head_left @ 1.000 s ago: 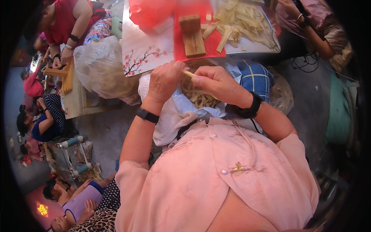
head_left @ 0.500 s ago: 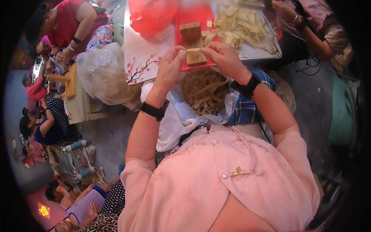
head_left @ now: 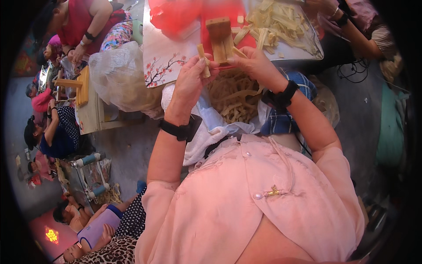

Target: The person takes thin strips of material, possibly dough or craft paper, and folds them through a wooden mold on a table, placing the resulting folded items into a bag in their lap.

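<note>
A grey floor (head_left: 127, 152) is seen to the left and right of the seated person, with co-workers placed along the left side and at the upper right. Ahead, a white tabletop printed with a red-blossomed branch (head_left: 154, 39) is reached by both hands; its near edge is set just above the person's lap. To the left, a pale wooden bench (head_left: 90, 118) is partly covered by a large bulging translucent plastic bag (head_left: 118, 79), by which leftward elbow room is bounded. On the tabletop's right, a shiny rectangular metal tray (head_left: 303, 56) is heaped with pale flat strips (head_left: 277, 28); its rounded corner is left exposed. Below the hands, more pale curled strips (head_left: 237, 103) are held within a light-blue plastic liner (head_left: 212, 116), flanked by a white towel (head_left: 200, 147) and a blue checked cloth (head_left: 281, 121). A flat red sheet (head_left: 224, 8) is overlapped by a stepped brown wooden block (head_left: 218, 31), which is framed by the hands. By the left hand (head_left: 193, 72), a short pale upright piece (head_left: 201, 50) is pinched narrowly between thumb and fingers. By the right hand (head_left: 255, 64), a slim pale slanted piece (head_left: 238, 53) is pinched beside the block; whether the block is touched cannot be told. Between the fingertips, a small gap is left.
</note>
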Tool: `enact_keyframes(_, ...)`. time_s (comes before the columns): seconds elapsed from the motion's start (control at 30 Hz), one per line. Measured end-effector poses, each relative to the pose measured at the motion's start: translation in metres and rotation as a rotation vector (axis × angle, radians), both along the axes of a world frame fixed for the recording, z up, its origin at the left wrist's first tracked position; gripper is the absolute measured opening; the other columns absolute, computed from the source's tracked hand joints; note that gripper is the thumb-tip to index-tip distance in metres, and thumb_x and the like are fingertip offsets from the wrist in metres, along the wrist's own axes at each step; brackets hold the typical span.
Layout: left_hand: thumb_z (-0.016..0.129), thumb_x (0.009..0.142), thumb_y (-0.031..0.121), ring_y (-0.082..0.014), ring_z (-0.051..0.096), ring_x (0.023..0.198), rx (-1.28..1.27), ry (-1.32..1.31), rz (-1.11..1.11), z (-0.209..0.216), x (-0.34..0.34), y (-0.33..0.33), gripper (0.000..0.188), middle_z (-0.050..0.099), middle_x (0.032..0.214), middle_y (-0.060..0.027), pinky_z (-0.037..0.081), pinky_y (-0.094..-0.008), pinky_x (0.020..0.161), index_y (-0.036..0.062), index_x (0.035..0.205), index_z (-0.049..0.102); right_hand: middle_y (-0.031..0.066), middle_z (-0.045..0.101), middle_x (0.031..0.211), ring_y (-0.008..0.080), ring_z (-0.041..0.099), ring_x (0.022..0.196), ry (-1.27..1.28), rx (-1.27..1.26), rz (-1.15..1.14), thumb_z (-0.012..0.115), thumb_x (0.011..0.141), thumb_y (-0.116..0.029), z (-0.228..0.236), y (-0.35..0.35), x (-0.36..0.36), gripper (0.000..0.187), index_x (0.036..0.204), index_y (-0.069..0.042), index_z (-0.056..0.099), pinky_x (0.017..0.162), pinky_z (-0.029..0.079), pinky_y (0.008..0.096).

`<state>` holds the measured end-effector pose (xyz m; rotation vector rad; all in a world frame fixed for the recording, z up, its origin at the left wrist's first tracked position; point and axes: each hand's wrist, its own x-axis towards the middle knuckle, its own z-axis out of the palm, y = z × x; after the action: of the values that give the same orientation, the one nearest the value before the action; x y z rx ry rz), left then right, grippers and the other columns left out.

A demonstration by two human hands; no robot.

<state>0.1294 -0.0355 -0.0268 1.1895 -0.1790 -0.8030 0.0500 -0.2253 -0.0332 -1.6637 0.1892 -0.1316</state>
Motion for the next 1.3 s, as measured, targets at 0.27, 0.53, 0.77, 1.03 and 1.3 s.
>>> enact_keyframes(0.27, 0.049, 0.096, 0.015, -0.0081, 0.053, 0.074, -0.156, -0.049, 0.083, 0.001, -0.031, -0.001, 0.017, 0.059, 0.089, -0.0011, 0.045, -0.0217, 0.070, 0.0042, 0.108, 0.055, -0.0104, 0.037, 0.057, 0.0004, 0.029, 0.044, 0.311, 0.850, 0.247, 0.055, 0.093, -0.029, 0.018, 0.045, -0.030, 0.016, 0.091, -0.013, 0.056, 0.040, 0.022, 0.0176)
enact_keyframes(0.53, 0.051, 0.096, 0.019, -0.0038, 0.044, 0.060, 0.092, -0.118, -0.162, 0.009, -0.047, 0.019, 0.011, 0.051, 0.072, 0.0032, 0.035, -0.0178, 0.053, 0.0080, 0.097, 0.052, -0.0061, 0.057, 0.072, 0.0007, 0.040, 0.058, 0.053, 0.677, 0.271, 0.051, 0.095, -0.019, -0.001, 0.064, -0.046, 0.018, 0.090, -0.005, 0.062, 0.052, 0.033, 0.0170)
enact_keyframes(0.77, 0.045, 0.097, 0.020, -0.0048, 0.044, 0.059, 0.264, -0.291, -0.227, 0.013, -0.044, 0.015, 0.013, 0.050, 0.072, 0.0020, 0.035, -0.0185, 0.053, 0.0084, 0.091, 0.048, 0.0170, 0.062, 0.079, 0.0259, 0.061, 0.073, -0.027, 0.032, 0.114, 0.050, 0.094, -0.025, 0.002, 0.067, -0.062, 0.029, 0.086, 0.002, 0.057, 0.069, 0.046, 0.0347)
enact_keyframes(1.03, 0.046, 0.098, 0.027, -0.0130, 0.055, 0.076, 0.342, -0.709, -0.108, -0.057, -0.063, 0.027, 0.027, 0.056, 0.081, -0.0008, 0.046, -0.0258, 0.073, 0.0047, 0.112, 0.052, 0.0142, 0.054, 0.083, 0.0321, 0.056, 0.080, -0.556, -0.556, -0.055, 0.054, 0.086, -0.013, 0.014, 0.053, -0.058, 0.008, 0.088, -0.005, 0.056, 0.069, 0.045, 0.0391)
enact_keyframes(1.3, 0.041, 0.099, 0.032, -0.0171, 0.058, 0.099, -0.147, 0.443, -0.094, -0.008, -0.074, 0.016, 0.038, 0.060, 0.108, -0.0089, 0.046, -0.0323, 0.087, 0.0011, 0.120, 0.050, 0.0124, 0.055, 0.081, 0.0299, 0.056, 0.077, -0.666, -0.429, 0.086, 0.057, 0.087, -0.015, 0.001, 0.071, -0.067, 0.010, 0.087, -0.005, 0.057, 0.066, 0.047, 0.0387)
